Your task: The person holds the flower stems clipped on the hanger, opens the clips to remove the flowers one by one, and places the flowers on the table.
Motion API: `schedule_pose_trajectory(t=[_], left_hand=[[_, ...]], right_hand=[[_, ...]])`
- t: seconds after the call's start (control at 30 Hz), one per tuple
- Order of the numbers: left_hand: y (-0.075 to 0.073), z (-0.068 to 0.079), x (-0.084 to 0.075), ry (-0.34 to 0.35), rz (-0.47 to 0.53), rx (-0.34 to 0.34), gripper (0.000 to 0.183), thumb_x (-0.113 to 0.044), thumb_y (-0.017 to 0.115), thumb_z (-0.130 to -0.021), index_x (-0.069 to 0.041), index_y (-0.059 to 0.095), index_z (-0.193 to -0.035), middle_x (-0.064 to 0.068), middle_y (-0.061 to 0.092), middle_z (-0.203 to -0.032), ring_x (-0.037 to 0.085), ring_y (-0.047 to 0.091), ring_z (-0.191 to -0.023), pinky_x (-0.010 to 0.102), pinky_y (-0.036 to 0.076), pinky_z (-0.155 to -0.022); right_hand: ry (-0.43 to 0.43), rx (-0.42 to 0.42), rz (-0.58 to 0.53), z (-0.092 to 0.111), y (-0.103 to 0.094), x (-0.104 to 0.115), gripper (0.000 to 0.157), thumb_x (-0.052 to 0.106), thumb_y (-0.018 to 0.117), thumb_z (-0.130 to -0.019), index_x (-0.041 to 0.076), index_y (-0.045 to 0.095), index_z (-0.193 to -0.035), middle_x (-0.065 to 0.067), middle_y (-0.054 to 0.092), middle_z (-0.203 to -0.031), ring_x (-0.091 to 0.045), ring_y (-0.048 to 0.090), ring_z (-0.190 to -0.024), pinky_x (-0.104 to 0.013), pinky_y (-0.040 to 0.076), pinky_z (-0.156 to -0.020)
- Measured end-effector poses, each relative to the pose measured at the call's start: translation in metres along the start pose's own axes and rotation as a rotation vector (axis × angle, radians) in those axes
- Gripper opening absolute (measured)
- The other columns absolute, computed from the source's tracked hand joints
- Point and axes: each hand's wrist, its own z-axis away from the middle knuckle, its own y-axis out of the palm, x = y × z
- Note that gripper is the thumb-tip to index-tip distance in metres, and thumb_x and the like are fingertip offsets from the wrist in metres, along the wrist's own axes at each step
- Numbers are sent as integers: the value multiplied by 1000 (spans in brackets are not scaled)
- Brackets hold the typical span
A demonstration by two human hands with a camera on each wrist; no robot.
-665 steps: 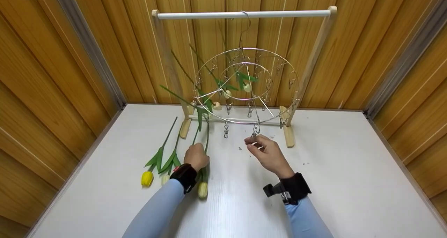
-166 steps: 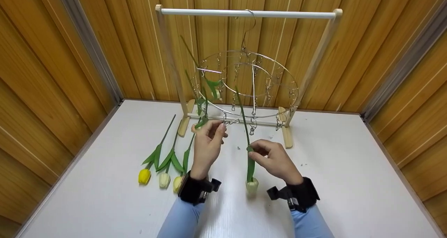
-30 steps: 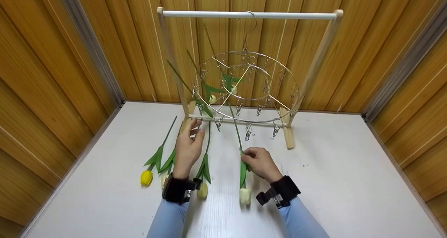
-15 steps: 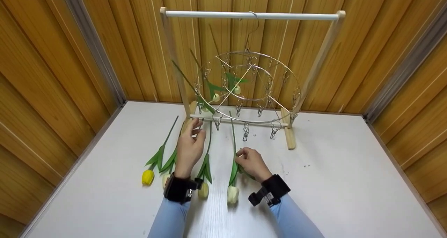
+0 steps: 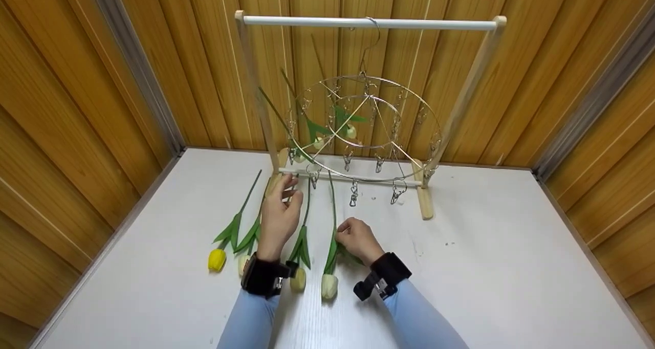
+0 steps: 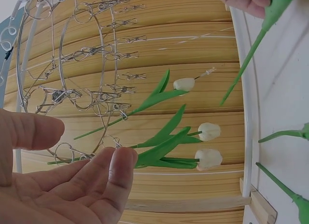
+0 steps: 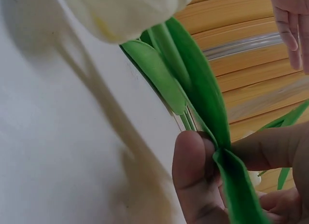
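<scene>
My right hand (image 5: 359,240) pinches a white tulip (image 5: 329,286) by its leafy stem, bloom toward me and stem pointing to the rack. In the right wrist view, thumb and finger close on its green leaf (image 7: 236,185). My left hand (image 5: 279,218) hovers beside the round clip hanger (image 5: 327,157), fingers gently bent and holding nothing. Three white tulips hang from the hanger's clips on its left side, one bloom (image 6: 209,132) plain in the left wrist view. Several bare metal clips (image 5: 353,195) dangle from the front of the ring.
On the white table (image 5: 486,267) lie a yellow tulip (image 5: 217,260), a whitish tulip (image 5: 243,265) partly behind my left wrist, and a pale yellow tulip (image 5: 298,280). A wooden rack with a white bar (image 5: 435,24) carries the hanger. Wood-patterned walls enclose the table.
Since a second ago, my right hand has moved left with the white tulip, toward the tulips on the table. My left hand has barely moved; earlier it touched a clip. The hanger has turned slightly.
</scene>
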Motion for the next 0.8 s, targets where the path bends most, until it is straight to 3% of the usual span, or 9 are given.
schedule_pose_trajectory(t=[0.47, 0.8], left_hand=[[-1, 1, 0, -2, 8, -1, 49, -5, 59, -100, 4, 50, -148, 22, 64, -136, 38, 65, -119, 50, 54, -95], [-1, 1, -1, 9, -5, -5, 47, -4, 59, -100, 5, 51, -146, 23, 64, -135, 37, 66, -116, 50, 54, -94]], right_hand=[[55, 22, 97, -9, 6, 0, 10, 4, 73, -84, -2, 69, -91, -9, 63, -86, -23, 58, -83, -36, 50, -78], [92, 20, 76, -12, 10, -4, 9, 5, 73, -86, -2, 70, -91, -10, 65, -91, -26, 60, -89, -36, 50, -79]])
